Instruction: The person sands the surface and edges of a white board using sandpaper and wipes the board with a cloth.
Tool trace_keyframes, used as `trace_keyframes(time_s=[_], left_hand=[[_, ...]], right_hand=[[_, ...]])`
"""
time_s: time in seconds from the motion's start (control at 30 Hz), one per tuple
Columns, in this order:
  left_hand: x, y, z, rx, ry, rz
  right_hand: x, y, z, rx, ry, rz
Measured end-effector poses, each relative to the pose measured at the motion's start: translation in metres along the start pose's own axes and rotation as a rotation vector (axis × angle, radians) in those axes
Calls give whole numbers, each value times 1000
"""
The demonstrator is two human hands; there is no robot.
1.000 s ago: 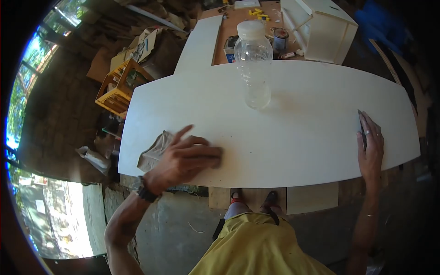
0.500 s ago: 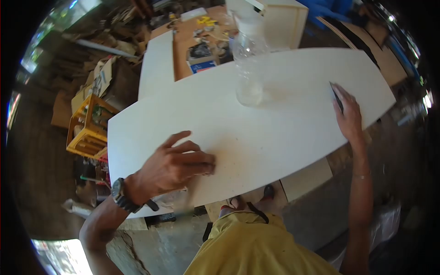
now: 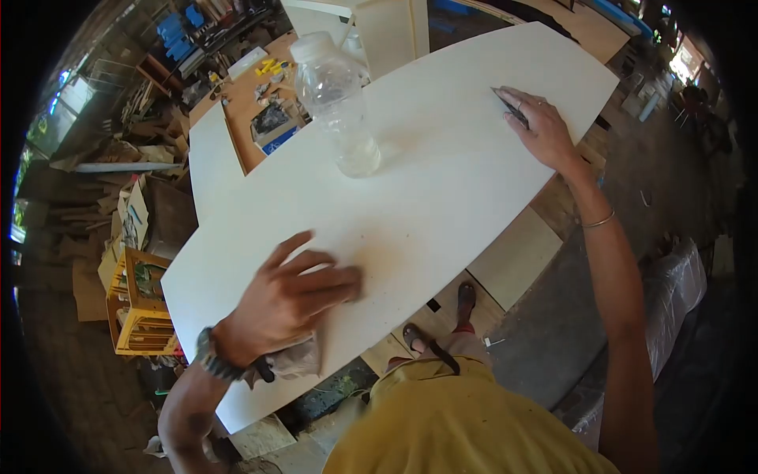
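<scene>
My left hand (image 3: 296,292) is over the near left part of a white board (image 3: 442,182), palm down with bent fingers apart. Its fingertips are smeared by motion, and nothing shows in them. Small specks lie on the board beside it. Under my left wrist are a crumpled greyish bag-like thing (image 3: 298,359) and a black end of something, partly hidden. My right hand (image 3: 543,126) rests on the board's far right part, closed on a slim dark pointed tool (image 3: 515,109) whose exact kind I cannot make out. Between the hands, farther back, stands a clear plastic bottle (image 3: 339,118) with a white cap.
Beyond the board, a brown surface (image 3: 237,130) holds a blue box (image 3: 280,141) and small yellow pieces (image 3: 272,67). A yellow crate (image 3: 146,312) stands at the left by cardboard scraps. My feet are below the near edge; plastic-wrapped material (image 3: 675,296) lies at the right.
The view has turned and shifted, so the board and bottle appear tilted and farther left. My left hand still hovers over the board; my right hand still holds the dark tool.
</scene>
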State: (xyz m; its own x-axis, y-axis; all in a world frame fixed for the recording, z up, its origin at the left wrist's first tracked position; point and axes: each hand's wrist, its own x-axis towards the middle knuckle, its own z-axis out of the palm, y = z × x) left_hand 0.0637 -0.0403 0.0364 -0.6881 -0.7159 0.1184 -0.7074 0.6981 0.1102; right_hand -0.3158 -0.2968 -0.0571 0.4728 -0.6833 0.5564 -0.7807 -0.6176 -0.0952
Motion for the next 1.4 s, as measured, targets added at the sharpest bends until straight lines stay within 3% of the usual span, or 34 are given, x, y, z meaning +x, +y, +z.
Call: trace_keyframes(time_s=[0.1,0.27,0.33,0.37,0.43,0.67,0.77,0.8,0.87,0.93,1.0,1.07,1.1,1.13,1.2,1.4], left_hand=[[-37,-13,-8,59,-36,-27],[17,-28,-26,253,-213,228],[28,-25,-14,173,-153,271],[25,-20,-2,95,-83,245],[8,-13,8,-63,29,142],[-14,-23,0,-109,55,-59],[-16,-32,-13,-634,335,-376],[-21,-37,-19,-665,474,-472],[-30,-57,-20,-1053,838,-501],[-29,-56,-37,-1108,1200,-666],[-29,-66,-51,-1250,1419,-625],[-24,-70,-64,-1358,1602,-583],[-20,-73,-68,-1384,1628,-481],[-12,-71,-75,-1379,1678,-444],[9,-64,-91,-1378,1759,-364],[25,-41,-119,-1368,1901,-280]], right_hand=[[-7,-2,-1,-17,-75,69],[7,-10,-2,-28,-99,81],[4,-1,-2,13,-27,1],[2,2,2,47,12,-47],[-1,-1,1,42,-71,68],[6,19,9,75,-131,122],[15,6,-4,166,-203,92],[15,-1,-8,211,-223,64],[17,-11,-8,269,-244,73],[16,-28,-15,274,-181,27],[16,-62,-30,223,-28,-78],[19,-154,-79,506,132,-283],[14,-207,-106,641,165,-277],[17,-247,-116,706,298,-472],[23,-311,-123,819,420,-603],[48,-385,-119,910,569,-537]])
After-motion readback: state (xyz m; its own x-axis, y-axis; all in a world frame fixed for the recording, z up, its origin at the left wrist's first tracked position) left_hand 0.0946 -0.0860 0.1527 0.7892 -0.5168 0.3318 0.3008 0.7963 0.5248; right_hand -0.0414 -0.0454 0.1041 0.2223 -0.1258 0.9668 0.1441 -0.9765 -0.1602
